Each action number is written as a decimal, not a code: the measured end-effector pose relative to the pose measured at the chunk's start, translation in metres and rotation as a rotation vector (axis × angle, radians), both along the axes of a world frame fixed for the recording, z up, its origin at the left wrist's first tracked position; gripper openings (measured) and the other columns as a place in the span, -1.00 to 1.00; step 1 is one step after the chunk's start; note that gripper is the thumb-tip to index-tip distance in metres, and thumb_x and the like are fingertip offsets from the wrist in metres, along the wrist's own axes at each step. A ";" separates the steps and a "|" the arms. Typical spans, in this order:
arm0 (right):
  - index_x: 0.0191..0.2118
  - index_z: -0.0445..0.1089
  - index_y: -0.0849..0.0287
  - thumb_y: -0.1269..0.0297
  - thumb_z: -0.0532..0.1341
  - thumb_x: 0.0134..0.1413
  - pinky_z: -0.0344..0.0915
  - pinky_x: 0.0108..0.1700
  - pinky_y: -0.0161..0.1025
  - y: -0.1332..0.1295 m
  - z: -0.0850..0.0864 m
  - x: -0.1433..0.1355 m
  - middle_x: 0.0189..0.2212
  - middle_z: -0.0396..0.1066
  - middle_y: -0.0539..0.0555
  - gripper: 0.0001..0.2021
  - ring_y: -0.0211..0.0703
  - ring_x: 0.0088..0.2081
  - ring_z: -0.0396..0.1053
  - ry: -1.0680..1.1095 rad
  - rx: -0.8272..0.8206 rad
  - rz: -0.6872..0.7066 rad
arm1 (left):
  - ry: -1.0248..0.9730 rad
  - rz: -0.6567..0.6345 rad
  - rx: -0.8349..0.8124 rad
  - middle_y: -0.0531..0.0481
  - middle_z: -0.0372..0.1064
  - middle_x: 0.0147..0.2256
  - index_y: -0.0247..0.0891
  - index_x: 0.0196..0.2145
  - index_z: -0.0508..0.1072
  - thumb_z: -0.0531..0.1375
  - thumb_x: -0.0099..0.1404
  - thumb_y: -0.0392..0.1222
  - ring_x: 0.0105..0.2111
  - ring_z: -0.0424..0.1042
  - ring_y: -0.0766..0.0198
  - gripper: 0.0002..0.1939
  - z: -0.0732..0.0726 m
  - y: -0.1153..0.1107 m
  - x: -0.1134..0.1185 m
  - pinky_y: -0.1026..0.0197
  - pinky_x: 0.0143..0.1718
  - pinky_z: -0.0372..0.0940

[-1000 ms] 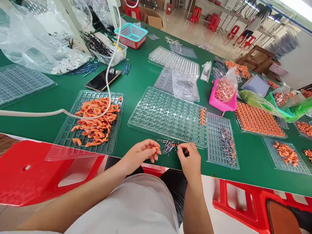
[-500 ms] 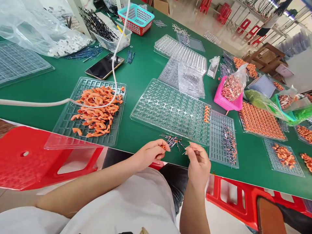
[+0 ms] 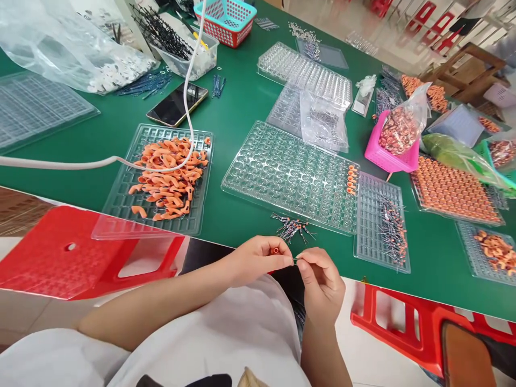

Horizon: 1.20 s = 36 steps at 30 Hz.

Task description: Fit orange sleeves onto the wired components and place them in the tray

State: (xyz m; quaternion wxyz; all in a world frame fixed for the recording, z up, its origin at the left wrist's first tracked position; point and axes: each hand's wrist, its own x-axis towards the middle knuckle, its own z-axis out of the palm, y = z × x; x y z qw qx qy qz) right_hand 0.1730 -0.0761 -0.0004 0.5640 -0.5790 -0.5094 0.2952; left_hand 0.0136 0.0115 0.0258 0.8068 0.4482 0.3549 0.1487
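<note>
green worktop (image 3: 242, 113), near edge: our left hand (image 3: 258, 260) pinches a small orange clip (image 3: 276, 250), right hand (image 3: 320, 279) pinches a thin lead (image 3: 297, 259). half a second ago the hands were apart, now fingertips meet just off the edge. looks like lead going into clip. loose leaded parts (image 3: 292, 228) lie just beyond, before the clear tray (image 3: 290, 174).

I see a matt green table top (image 3: 242, 102), glossy clear plastic trays (image 3: 290, 174) mid-frame, smooth orange plastic clips (image 3: 169, 174) left of centre, crinkled shiny plastic bag (image 3: 60, 43) upper left, glossy red plastic stool (image 3: 60, 258) lower left, pink plastic basket (image 3: 389, 158) at right.
</note>
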 end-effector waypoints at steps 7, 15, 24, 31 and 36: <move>-0.06 0.40 -0.01 0.56 0.21 0.15 0.35 -0.28 -0.11 0.004 0.014 0.010 -0.32 0.44 0.04 -0.68 -0.15 -0.31 0.38 -0.352 0.124 0.189 | 0.027 -0.006 -0.021 0.10 0.24 -0.48 -0.29 -0.43 0.39 0.24 0.17 -0.07 -0.45 0.18 0.35 -0.78 0.003 0.000 -0.003 0.28 -0.38 0.08; -0.05 0.37 0.03 0.59 0.22 0.12 0.35 -0.24 -0.10 0.003 0.012 0.009 -0.29 0.46 0.06 -0.65 -0.12 -0.27 0.40 -0.485 0.151 0.195 | 0.060 0.041 -0.052 0.15 0.18 -0.55 -0.30 -0.47 0.38 0.24 0.10 -0.14 -0.54 0.08 0.40 -0.83 0.004 0.000 0.000 0.30 -0.47 0.00; -0.19 0.36 0.05 0.50 0.17 0.21 0.31 -0.29 -0.15 -0.003 0.006 0.002 -0.37 0.38 0.02 -0.83 -0.16 -0.33 0.34 -0.236 0.038 0.147 | -0.059 0.077 -0.187 0.16 0.14 -0.58 -0.28 -0.50 0.34 0.25 0.08 -0.15 -0.57 0.03 0.42 -0.82 0.001 -0.006 0.003 0.29 -0.49 -0.09; -0.23 0.36 0.05 0.39 0.16 0.25 0.29 -0.29 -0.16 -0.005 0.001 -0.004 -0.41 0.32 0.01 -0.91 -0.15 -0.33 0.31 0.001 0.007 0.091 | -0.106 0.097 -0.200 0.18 0.08 -0.60 -0.29 -0.50 0.32 0.26 0.11 -0.16 -0.56 -0.03 0.43 -0.81 0.003 -0.007 0.002 0.28 -0.49 -0.15; -0.25 0.37 0.05 0.37 0.16 0.25 0.28 -0.27 -0.13 -0.004 -0.001 -0.006 -0.43 0.32 0.01 -0.93 -0.14 -0.32 0.29 0.076 0.020 0.076 | -0.139 0.099 -0.206 0.17 0.07 -0.57 -0.29 -0.48 0.30 0.25 0.16 -0.16 -0.55 -0.03 0.43 -0.79 0.000 -0.010 0.002 0.25 -0.47 -0.18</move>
